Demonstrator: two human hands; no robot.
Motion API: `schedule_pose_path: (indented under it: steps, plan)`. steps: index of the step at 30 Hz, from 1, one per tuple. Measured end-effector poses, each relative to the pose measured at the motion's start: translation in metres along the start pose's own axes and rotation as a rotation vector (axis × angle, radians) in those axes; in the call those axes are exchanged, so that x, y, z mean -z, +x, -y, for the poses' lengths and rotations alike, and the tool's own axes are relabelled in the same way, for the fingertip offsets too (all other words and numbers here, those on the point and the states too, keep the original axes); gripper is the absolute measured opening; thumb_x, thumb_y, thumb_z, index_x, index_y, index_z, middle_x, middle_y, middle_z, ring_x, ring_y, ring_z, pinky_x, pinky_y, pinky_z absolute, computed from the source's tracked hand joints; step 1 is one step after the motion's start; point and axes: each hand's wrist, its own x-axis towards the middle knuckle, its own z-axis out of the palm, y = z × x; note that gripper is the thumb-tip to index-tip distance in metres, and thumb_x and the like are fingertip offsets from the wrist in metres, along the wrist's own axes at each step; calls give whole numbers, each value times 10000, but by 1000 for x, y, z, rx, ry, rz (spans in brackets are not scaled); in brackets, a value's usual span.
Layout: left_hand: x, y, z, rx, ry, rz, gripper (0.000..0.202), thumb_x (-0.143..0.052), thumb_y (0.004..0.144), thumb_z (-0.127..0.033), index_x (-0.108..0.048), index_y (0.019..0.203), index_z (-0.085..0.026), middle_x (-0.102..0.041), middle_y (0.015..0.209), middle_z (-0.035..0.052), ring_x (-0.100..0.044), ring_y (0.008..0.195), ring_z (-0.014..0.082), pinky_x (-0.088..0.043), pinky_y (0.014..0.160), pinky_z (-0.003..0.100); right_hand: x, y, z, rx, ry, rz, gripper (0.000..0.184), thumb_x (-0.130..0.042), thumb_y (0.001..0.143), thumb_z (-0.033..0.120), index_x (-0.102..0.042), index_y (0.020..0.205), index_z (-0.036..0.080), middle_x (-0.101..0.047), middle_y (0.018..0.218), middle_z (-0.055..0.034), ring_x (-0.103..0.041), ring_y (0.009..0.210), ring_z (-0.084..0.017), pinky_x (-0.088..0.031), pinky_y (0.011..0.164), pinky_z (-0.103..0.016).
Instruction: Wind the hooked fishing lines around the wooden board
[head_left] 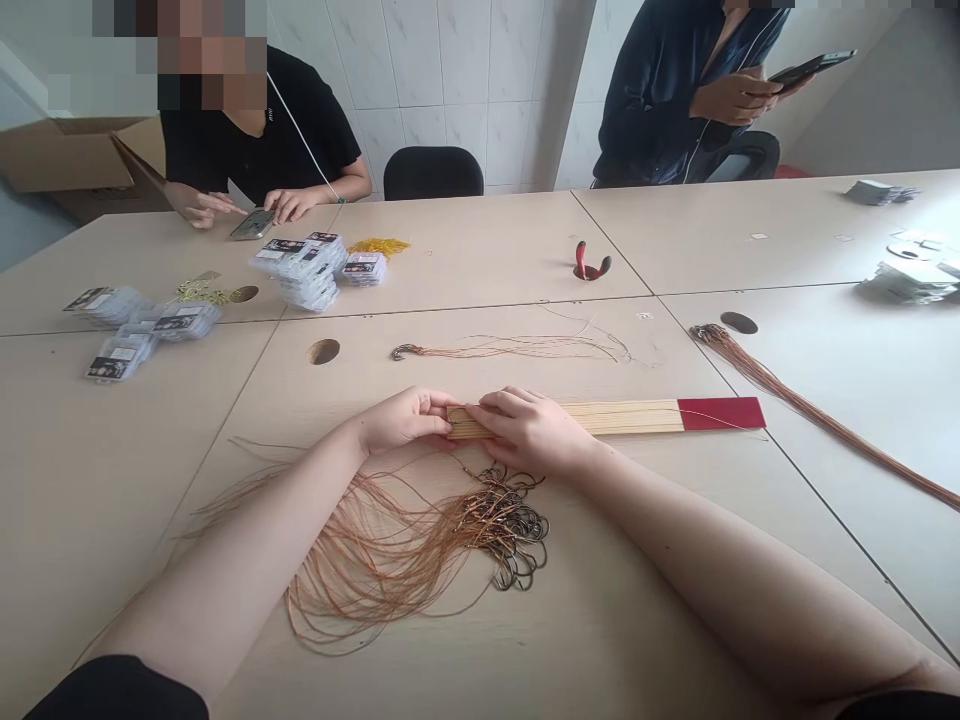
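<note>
A long pale wooden strip [630,417] with a red end [720,413] lies flat on the table. My left hand [401,418] pinches its left end, fingers curled. My right hand [529,432] rests over the same end, fingers pressed down on the wood. Just below my hands lies a heap of dark fish hooks [514,530] tied to thin brown lines [360,560] that fan out to the left.
Another bundle of hooked lines [510,349] lies further back, and a long brown bundle [817,415] runs to the right. Red pliers [589,262], stacked small packets [304,265] and white cards [911,270] sit on the table. Two people sit opposite with phones.
</note>
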Motion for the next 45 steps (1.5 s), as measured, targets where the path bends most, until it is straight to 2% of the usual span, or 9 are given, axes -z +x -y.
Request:
schedule_pose_path:
  steps: [45]
  plan:
    - [4, 1, 4, 22, -6, -2, 393, -544, 783, -128, -538, 1175, -152, -660, 969, 92, -618, 887, 159, -503, 789, 284, 1, 1, -1, -1, -19, 6, 450, -480, 815, 259, -432, 1253, 170, -529, 1031, -99, -467, 938, -195, -458, 778, -322]
